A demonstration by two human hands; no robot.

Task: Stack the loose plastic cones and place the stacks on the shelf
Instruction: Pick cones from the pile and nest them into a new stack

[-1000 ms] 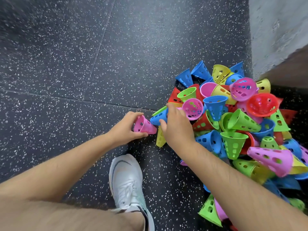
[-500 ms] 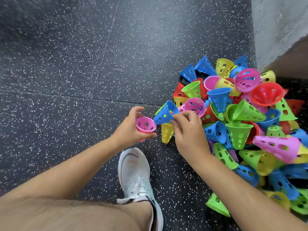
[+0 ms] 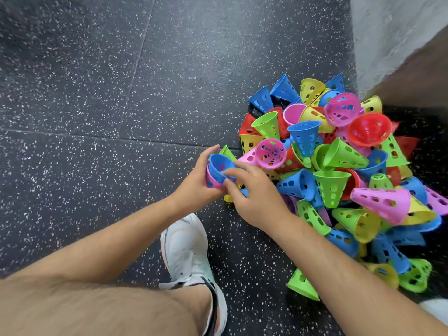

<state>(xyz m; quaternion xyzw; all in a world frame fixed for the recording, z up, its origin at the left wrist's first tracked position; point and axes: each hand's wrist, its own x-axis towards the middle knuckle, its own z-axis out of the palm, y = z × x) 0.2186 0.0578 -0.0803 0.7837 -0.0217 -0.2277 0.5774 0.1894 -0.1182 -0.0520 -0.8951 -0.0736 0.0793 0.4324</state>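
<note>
Both hands meet just left of the pile (image 3: 332,187). The left hand (image 3: 196,183) comes in from the lower left on a bare forearm, its fingers and thumb curled round a pink cone (image 3: 210,181) held with the wide end up. The right hand (image 3: 257,200) reaches across from the lower right, with its thumb and fingertips pinching a blue cone (image 3: 218,166). The blue cone's narrow end sits inside the pink one and its open mouth tilts towards the camera. The nested pair is in the hands, just beside the pile's left edge.

All the cones are thin, glossy plastic, tapered with blunt tips, and their walls are pierced by rows of small holes. The pile is a loose heap of blue, green, yellow, pink and red cones lying at all angles, some mouth up and some on their sides. It sits against a rough grey wall (image 3: 388,32). The floor (image 3: 97,93) is black rubber tile flecked with white, with thin seams between the tiles. A white mesh shoe (image 3: 186,248) stands on it below the hands.
</note>
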